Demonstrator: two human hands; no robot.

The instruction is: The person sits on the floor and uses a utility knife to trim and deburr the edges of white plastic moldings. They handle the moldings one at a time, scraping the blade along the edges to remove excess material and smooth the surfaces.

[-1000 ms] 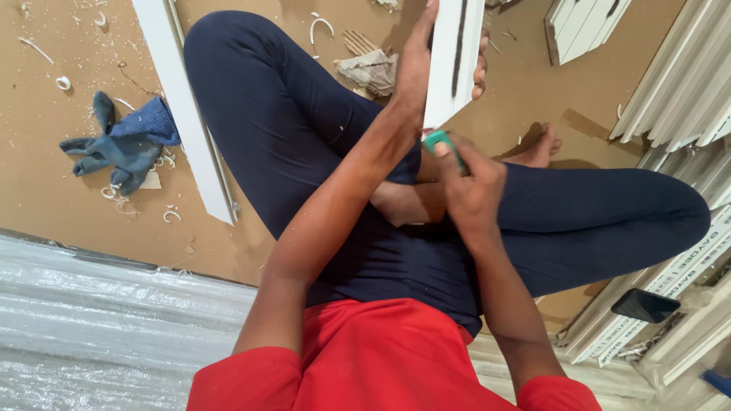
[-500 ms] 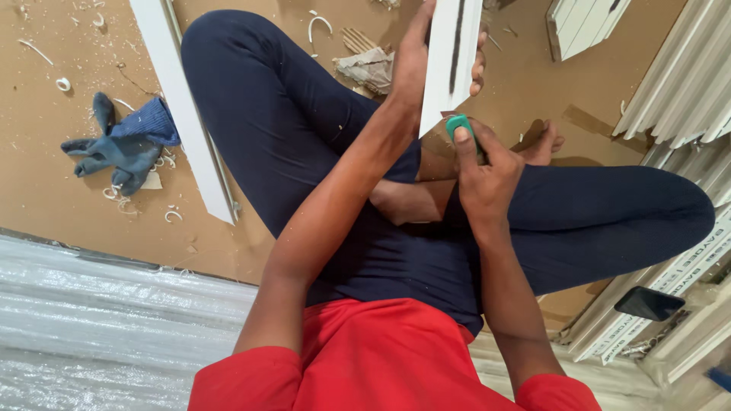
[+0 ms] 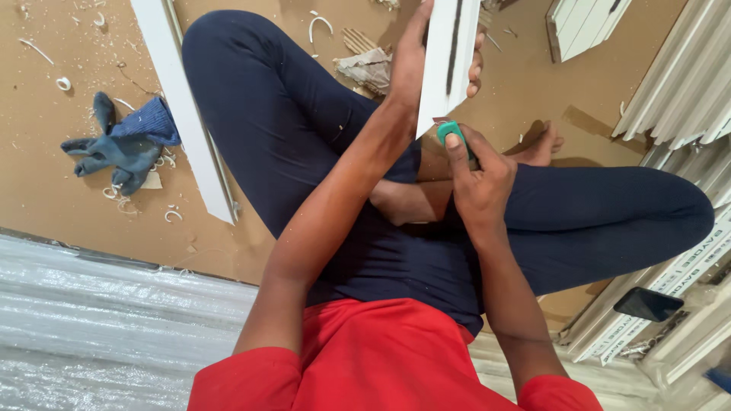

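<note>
white flat plastic trim strip [image 3: 449,61] held upright over the crossed legs, near the top middle of the view, lower end just above the lap. going left to right: pale curled shavings [image 3: 65,82] scattered on the brown board floor [image 3: 46,167]; crumpled blue work glove [image 3: 122,144] lying among them; long white plastic strip [image 3: 186,114] flat on the floor, running beside the left knee in dark blue trousers [image 3: 289,129]. crumpled grey paper scrap [image 3: 369,68] beyond that knee. left hand [image 3: 415,61] wrapped round the trim strip from behind, fingers closed tight on its edges, fingertips showing on the far side. small green-handled cutter [image 3: 451,132] pressed to the strip's lower corner, clamped in the right hand [image 3: 476,179], thumb laid along the green body, other fingers curled together. bare foot [image 3: 541,144] resting on the floor just past that hand. stacked white profile lengths [image 3: 678,84] leaning at the right edge; black phone [image 3: 647,304] lying on lengths lower right.
</note>
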